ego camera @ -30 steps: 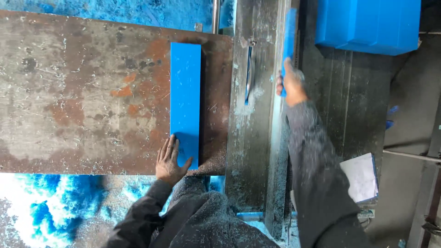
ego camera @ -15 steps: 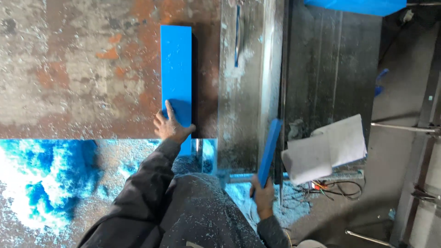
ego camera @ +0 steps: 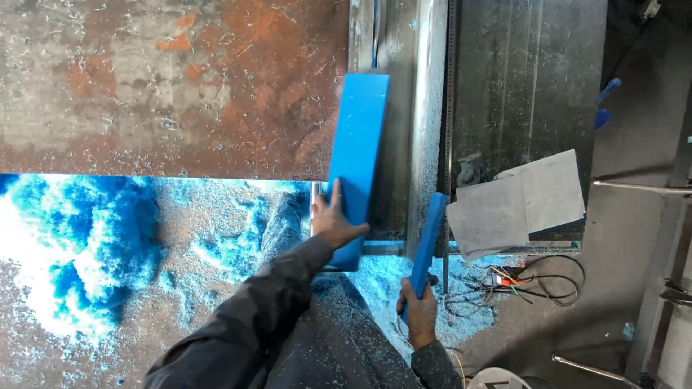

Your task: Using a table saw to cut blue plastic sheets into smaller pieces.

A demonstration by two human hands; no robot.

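Blue slab: lies lengthwise at the right edge of the rusty table, its near end overhanging.
Left hand: spread flat, pressing on the slab's near end.
Right hand: fist wrapped round a narrow blue strip.
Papers: just right of the strip.

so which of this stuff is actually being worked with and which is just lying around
In hand:
- wide blue slab, left hand pressing on it
- narrow blue strip, gripped by right hand
- rusty steel table under the slab

Lying about:
- loose papers
- tangled wires
- blue shavings on the floor
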